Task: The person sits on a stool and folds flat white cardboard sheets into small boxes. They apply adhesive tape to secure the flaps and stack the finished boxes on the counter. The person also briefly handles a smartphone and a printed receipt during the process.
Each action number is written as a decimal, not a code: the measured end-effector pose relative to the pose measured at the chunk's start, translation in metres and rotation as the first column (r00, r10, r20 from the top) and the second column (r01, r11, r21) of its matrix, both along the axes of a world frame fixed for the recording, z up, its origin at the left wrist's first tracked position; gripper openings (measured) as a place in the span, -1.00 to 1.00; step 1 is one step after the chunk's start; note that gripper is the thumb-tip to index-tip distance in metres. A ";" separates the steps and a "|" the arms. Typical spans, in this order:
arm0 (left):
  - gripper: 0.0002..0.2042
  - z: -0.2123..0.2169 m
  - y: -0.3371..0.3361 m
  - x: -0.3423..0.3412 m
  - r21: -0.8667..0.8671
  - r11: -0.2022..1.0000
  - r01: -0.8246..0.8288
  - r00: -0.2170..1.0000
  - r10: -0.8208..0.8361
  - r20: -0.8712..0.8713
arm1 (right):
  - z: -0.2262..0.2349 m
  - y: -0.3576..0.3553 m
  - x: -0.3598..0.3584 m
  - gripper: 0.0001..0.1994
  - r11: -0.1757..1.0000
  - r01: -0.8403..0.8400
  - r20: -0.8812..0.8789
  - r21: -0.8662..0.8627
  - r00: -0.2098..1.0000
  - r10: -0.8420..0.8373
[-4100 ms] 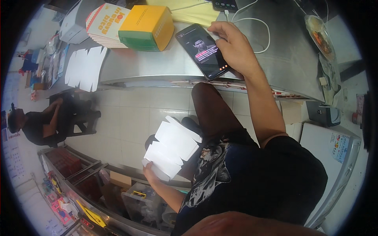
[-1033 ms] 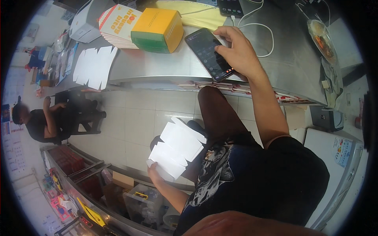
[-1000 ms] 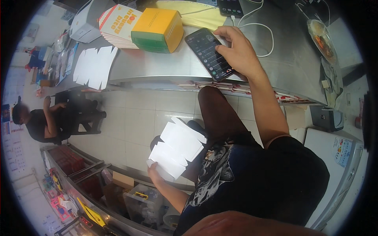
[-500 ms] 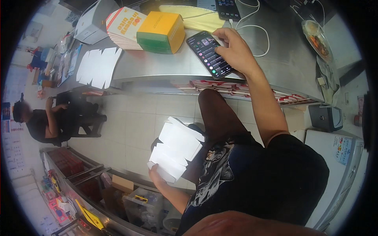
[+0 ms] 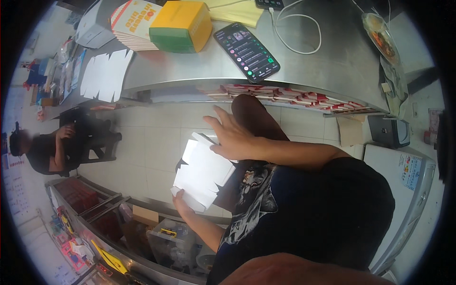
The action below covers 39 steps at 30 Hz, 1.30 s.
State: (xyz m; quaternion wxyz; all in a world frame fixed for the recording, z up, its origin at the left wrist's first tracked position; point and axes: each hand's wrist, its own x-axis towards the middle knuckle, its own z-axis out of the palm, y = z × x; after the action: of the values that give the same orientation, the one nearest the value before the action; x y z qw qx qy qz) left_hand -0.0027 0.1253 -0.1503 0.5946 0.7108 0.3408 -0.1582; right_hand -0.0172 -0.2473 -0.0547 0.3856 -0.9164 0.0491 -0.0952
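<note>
Fingers (image 5: 214,124) of the right hand (image 5: 235,137) are spreading wide and flat, the palm pressing onto the upper edge of the white flat die-cut cardboard sheet (image 5: 203,172) without closing around it. Below, the left hand (image 5: 183,204) is gripping the lower corner of that same sheet, its fingers curling under the card and its thumb side lying against the edge, so the sheet is hanging tilted between the two hands, above the person's lap and the pale tiled floor (image 5: 156,142).

Ahead of the hands, the curved stainless-steel counter (image 5: 332,71) is carrying a black smartphone with a lit screen (image 5: 246,52), lying flat and well apart from both hands. Just beside the phone, a yellow and green cardboard box (image 5: 180,26) is sitting next to a stack of red and white printed flat cartons (image 5: 130,23). A white looped cable (image 5: 297,28) is lying to the right of the phone. More white die-cut sheets (image 5: 107,75) are resting on the counter's left end. Another person in dark clothes (image 5: 50,149) is sitting at the far left.
</note>
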 end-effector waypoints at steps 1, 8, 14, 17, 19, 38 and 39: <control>-0.46 0.003 -0.004 -0.003 0.046 0.999 -0.010 1.000 0.009 0.020 | -0.032 0.016 -0.002 -0.21 0.997 0.034 -0.122 -0.073 0.992 -0.042; -0.45 0.010 -0.021 -0.014 0.146 0.989 -0.010 0.987 -0.013 0.158 | -0.079 0.022 0.024 -0.44 0.759 -0.086 -0.534 0.645 0.660 0.529; -0.46 0.019 -0.023 -0.027 0.057 0.994 -0.089 0.980 0.077 0.181 | -0.077 0.036 0.037 -0.64 0.916 -0.292 -0.597 0.276 0.694 0.402; -0.48 0.014 -0.019 -0.035 -0.024 0.990 -0.137 0.968 0.139 0.209 | -0.100 0.051 0.033 -0.67 0.943 -0.292 -0.586 0.162 0.740 0.330; -0.50 0.016 -0.026 -0.039 -0.077 0.982 -0.172 0.954 0.186 0.236 | -0.119 0.055 0.032 -0.67 0.945 -0.297 -0.559 0.135 0.765 0.320; -0.54 0.054 -0.067 -0.034 0.241 0.962 0.130 0.877 -0.225 0.424 | -0.024 0.076 0.079 -0.27 0.706 -0.686 0.085 -0.177 0.704 0.705; -0.54 0.057 -0.071 -0.030 0.202 0.966 0.160 0.866 -0.235 0.441 | -0.029 0.082 0.085 -0.31 0.580 -0.813 0.009 -0.048 0.580 0.814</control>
State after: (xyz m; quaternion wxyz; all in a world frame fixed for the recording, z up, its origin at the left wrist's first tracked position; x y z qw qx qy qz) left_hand -0.0329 0.0542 -0.0936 0.5804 0.8043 0.1265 -0.0171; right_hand 0.0680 -0.1658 -0.0842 0.3693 -0.8429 -0.3836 0.0774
